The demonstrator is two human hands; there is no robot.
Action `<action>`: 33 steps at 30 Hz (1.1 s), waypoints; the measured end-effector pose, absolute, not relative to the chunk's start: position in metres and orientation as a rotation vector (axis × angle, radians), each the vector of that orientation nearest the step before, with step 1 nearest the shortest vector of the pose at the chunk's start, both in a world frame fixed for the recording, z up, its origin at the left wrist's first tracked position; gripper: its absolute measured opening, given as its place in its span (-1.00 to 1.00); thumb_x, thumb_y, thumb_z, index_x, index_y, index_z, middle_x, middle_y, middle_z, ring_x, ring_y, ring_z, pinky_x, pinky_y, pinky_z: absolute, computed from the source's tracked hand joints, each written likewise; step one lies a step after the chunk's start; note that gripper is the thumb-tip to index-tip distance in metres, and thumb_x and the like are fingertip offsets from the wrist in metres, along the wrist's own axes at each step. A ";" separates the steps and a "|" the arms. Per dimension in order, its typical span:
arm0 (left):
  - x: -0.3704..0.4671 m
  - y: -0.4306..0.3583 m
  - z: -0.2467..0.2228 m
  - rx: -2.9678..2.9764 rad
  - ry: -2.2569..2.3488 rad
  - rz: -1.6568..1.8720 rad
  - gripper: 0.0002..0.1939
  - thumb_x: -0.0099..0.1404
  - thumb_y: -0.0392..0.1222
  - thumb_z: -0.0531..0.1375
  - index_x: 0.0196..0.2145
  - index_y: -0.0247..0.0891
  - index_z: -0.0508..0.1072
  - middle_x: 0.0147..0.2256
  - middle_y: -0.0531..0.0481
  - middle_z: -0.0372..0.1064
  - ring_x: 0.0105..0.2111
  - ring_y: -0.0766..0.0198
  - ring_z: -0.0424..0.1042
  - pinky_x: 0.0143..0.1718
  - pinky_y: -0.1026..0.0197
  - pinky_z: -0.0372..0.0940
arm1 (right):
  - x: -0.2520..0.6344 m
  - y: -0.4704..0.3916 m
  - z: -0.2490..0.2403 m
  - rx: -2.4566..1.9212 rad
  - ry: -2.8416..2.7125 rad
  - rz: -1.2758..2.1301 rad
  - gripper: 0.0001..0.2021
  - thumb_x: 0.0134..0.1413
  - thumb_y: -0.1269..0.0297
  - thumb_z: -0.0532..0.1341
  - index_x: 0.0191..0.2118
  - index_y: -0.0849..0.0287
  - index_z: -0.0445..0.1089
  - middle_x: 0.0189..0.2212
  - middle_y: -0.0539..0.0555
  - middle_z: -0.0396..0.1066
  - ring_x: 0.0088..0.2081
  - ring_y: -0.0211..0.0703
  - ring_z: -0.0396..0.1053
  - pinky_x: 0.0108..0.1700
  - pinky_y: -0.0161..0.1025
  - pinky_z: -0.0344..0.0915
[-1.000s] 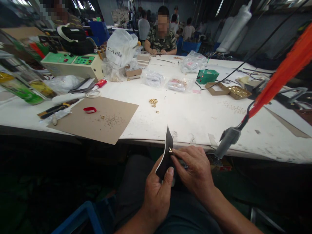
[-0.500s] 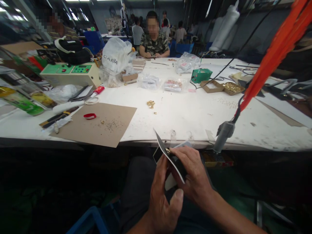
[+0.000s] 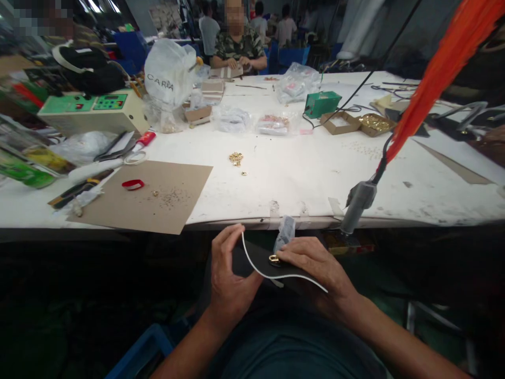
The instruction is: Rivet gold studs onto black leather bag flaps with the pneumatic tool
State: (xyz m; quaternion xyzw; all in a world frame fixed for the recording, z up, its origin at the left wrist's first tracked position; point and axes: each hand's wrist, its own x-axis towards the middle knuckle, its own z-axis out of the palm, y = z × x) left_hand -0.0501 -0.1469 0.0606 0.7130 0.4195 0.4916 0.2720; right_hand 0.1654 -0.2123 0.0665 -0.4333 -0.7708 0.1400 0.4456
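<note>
A dark sheet (image 3: 258, 258) with a white edge is bent into a wave above my lap, just in front of the table. My left hand (image 3: 232, 266) grips its left side between fingers and thumb. On the right side my right hand (image 3: 321, 266) holds the sheet, its fingertips against a small gold metal piece (image 3: 274, 258) on the dark face. A translucent plastic strip (image 3: 285, 231) sticks out behind my right fingers. The right thumb is hidden under the sheet.
On the white table (image 3: 284, 179) lie small gold pieces (image 3: 235, 158), a brown board (image 3: 177, 184) with a red band (image 3: 133, 185), bagged parts and open boxes (image 3: 341, 124). A grey tool (image 3: 358, 208) hangs by an orange cord at right. A person sits across.
The sheet has turned and now shows its bent dark face. My left hand has moved left and up to its left edge. The view has shifted, so the table items appear higher and further left.
</note>
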 end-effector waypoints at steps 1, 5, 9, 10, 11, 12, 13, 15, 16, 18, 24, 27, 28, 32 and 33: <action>-0.052 -0.145 0.061 2.012 1.048 1.307 -0.36 0.16 -0.30 0.47 0.17 -0.12 0.41 0.21 -0.16 0.37 0.20 -0.01 0.44 0.25 -0.08 0.38 | 0.169 -0.214 0.064 -1.066 -1.919 0.367 -0.51 0.35 0.41 0.22 0.34 0.04 0.30 0.06 0.18 0.52 0.11 0.04 0.46 0.19 0.05 0.34; -0.052 -0.142 0.065 1.983 0.679 1.153 -0.59 0.23 -0.40 0.41 -0.04 -0.12 0.42 -0.03 -0.04 0.58 0.04 0.14 0.57 0.18 0.02 0.44 | 0.179 -0.219 0.057 -1.099 -1.949 0.459 -0.58 0.40 0.25 0.21 0.31 0.01 0.36 0.21 0.20 0.43 0.31 0.15 0.31 0.38 0.21 0.17; -0.048 -0.143 0.067 1.944 0.608 1.044 -0.64 0.24 -0.49 0.36 -0.13 -0.13 0.43 -0.14 0.00 0.61 -0.11 0.22 0.62 -0.03 0.18 0.50 | 0.179 -0.218 0.054 -1.051 -1.898 0.511 -0.58 0.42 0.31 0.21 0.32 0.02 0.34 0.14 0.15 0.53 0.23 0.06 0.44 0.38 0.16 0.21; -0.047 -0.144 0.067 1.945 0.614 1.034 -0.65 0.24 -0.50 0.36 -0.14 -0.13 0.43 -0.16 0.01 0.61 -0.14 0.23 0.62 -0.06 0.20 0.50 | 0.177 -0.216 0.052 -1.035 -1.871 0.514 -0.59 0.42 0.33 0.21 0.31 0.02 0.35 0.09 0.12 0.57 0.19 0.03 0.48 0.35 0.12 0.26; -0.047 -0.144 0.066 1.948 0.625 1.030 -0.64 0.23 -0.51 0.36 -0.14 -0.13 0.43 -0.17 0.02 0.61 -0.15 0.24 0.62 -0.08 0.22 0.50 | 0.176 -0.215 0.050 -1.034 -1.844 0.518 -0.60 0.42 0.35 0.22 0.30 0.02 0.36 0.05 0.11 0.59 0.16 0.00 0.51 0.32 0.08 0.30; -0.047 -0.144 0.066 1.951 0.641 1.032 -0.64 0.23 -0.51 0.36 -0.15 -0.13 0.43 -0.17 0.03 0.62 -0.16 0.25 0.63 -0.07 0.23 0.49 | 0.174 -0.213 0.049 -1.039 -1.820 0.524 -0.61 0.42 0.35 0.22 0.29 0.02 0.37 0.04 0.10 0.60 0.13 -0.01 0.53 0.29 0.04 0.33; -0.046 -0.144 0.066 1.953 0.664 1.038 -0.64 0.22 -0.51 0.37 -0.15 -0.13 0.43 -0.17 0.04 0.62 -0.16 0.26 0.63 -0.07 0.25 0.48 | 0.172 -0.212 0.048 -1.047 -1.800 0.532 -0.62 0.43 0.36 0.22 0.28 0.02 0.38 0.03 0.09 0.61 0.11 -0.03 0.55 0.28 0.01 0.34; -0.045 -0.144 0.065 1.950 0.723 1.049 -0.64 0.22 -0.51 0.38 -0.16 -0.12 0.43 -0.18 0.09 0.62 -0.17 0.29 0.63 -0.06 0.29 0.47 | 0.170 -0.208 0.046 -1.063 -1.757 0.556 -0.63 0.43 0.37 0.23 0.27 -0.01 0.41 0.03 0.07 0.61 0.06 -0.06 0.57 0.26 -0.04 0.35; -0.045 -0.143 0.064 1.942 0.762 1.050 -0.64 0.22 -0.50 0.38 -0.17 -0.11 0.44 -0.19 0.11 0.62 -0.18 0.31 0.63 -0.06 0.31 0.46 | 0.168 -0.206 0.046 -1.075 -1.736 0.573 -0.63 0.43 0.38 0.23 0.25 -0.03 0.42 0.03 0.06 0.61 0.04 -0.08 0.58 0.25 -0.06 0.35; -0.043 -0.143 0.063 1.910 0.848 1.024 -0.67 0.22 -0.48 0.38 -0.18 -0.09 0.46 -0.21 0.15 0.62 -0.21 0.34 0.63 -0.10 0.34 0.46 | 0.166 -0.204 0.047 -1.127 -1.693 0.638 -0.65 0.42 0.39 0.24 0.21 -0.08 0.46 0.00 0.01 0.62 0.00 -0.11 0.59 0.20 -0.12 0.38; -0.033 -0.121 0.064 1.760 1.081 0.761 -0.88 0.24 -0.33 0.34 -0.30 -0.14 0.53 -0.35 0.15 0.57 -0.36 0.32 0.55 -0.30 0.31 0.39 | 0.160 -0.192 0.051 -1.447 -1.393 0.978 -0.83 0.38 0.20 0.26 -0.16 0.07 0.62 -0.34 -0.01 0.59 -0.31 -0.15 0.54 -0.24 -0.29 0.42; -0.020 -0.087 0.061 1.720 1.184 0.677 -0.88 0.19 -0.24 0.36 -0.29 -0.17 0.51 -0.39 0.14 0.49 -0.39 0.29 0.46 -0.31 0.26 0.33 | 0.164 -0.167 0.050 -1.646 -1.155 1.060 -0.71 0.28 0.05 0.30 -0.29 0.17 0.61 -0.43 0.02 0.57 -0.40 -0.13 0.48 -0.39 -0.30 0.35; -0.014 -0.073 0.059 1.703 1.193 0.661 -0.85 0.18 -0.21 0.37 -0.27 -0.19 0.51 -0.40 0.14 0.48 -0.38 0.28 0.45 -0.30 0.25 0.32 | 0.166 -0.155 0.049 -1.705 -1.108 1.062 -0.69 0.24 0.02 0.31 -0.31 0.19 0.60 -0.44 0.03 0.56 -0.41 -0.11 0.48 -0.41 -0.30 0.33; 0.007 -0.025 0.047 1.596 1.152 0.623 -0.82 0.15 -0.19 0.37 -0.30 -0.21 0.48 -0.42 0.13 0.45 -0.41 0.28 0.42 -0.36 0.25 0.29 | 0.179 -0.109 0.047 -1.861 -1.072 1.050 -0.69 0.14 0.03 0.35 -0.32 0.24 0.59 -0.45 0.07 0.57 -0.39 -0.06 0.49 -0.41 -0.27 0.30; 0.011 -0.017 0.044 1.571 1.150 0.607 -0.83 0.13 -0.21 0.37 -0.31 -0.22 0.48 -0.42 0.12 0.45 -0.41 0.27 0.43 -0.37 0.25 0.29 | 0.181 -0.100 0.046 -1.890 -1.076 1.052 -0.71 0.14 0.06 0.35 -0.32 0.24 0.59 -0.45 0.08 0.58 -0.38 -0.05 0.50 -0.40 -0.27 0.30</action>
